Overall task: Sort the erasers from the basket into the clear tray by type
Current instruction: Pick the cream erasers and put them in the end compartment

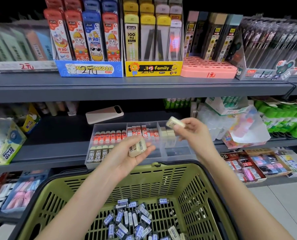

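So the cream eraser (175, 124) was up in your right hand (193, 134), pinched at one end between thumb and fingers (187, 122), long axis tilted from upper left down to lower right and the free end poking out left. It hung right over the clear tray (109, 126), just above the right-hand compartment where the other cream ones (168, 134) sat stacked, so that slot lay below and a touch left of your fingertips. I'd say it needed levelling before it went down. Your left hand (135, 158) was palm up, a bit lower and further left, fingers loosely curled under a small stack of cream erasers (137, 147), so the right was clearly nearer the slot. The green basket (192, 179) underneath held mostly blue-labelled erasers (130, 220).
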Tool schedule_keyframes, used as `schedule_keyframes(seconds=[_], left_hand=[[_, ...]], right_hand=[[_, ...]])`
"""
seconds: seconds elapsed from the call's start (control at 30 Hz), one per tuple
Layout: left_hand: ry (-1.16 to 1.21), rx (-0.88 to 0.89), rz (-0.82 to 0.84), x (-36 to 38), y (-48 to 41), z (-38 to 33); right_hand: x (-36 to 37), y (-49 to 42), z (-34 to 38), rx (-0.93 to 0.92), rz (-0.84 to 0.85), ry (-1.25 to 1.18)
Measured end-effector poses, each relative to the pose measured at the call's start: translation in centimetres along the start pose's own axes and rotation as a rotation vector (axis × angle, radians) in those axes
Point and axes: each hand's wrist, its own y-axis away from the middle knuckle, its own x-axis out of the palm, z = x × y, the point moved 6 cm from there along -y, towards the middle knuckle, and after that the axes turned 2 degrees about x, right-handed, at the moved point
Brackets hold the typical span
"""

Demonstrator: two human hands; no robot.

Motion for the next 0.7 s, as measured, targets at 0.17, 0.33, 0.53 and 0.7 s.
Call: schedule_keyframes(seconds=[0.17, 0.33, 0.53, 0.7], left_hand=[[-0.056, -0.025, 0.04, -0.3, 0.2, -0.4], [-0.067, -0.043, 0.083, -0.5, 0.1, -0.4], [-0.062, -0.026, 0.044, -1.3, -0.1, -0.9], [-0.082, -0.003, 0.026, -1.2, -0.1, -1.0]], right_hand=[[-2.7, -5.4, -2.3, 0.007, -0.191, 0.584], [0.1, -7.6, -3.1, -0.144, -0.044, 1.198], [2.0, -8.2, -4.9, -0.164, -0.003, 1.158], [1.9, -8.4, -6.3, -0.094, 0.111, 1.136]])
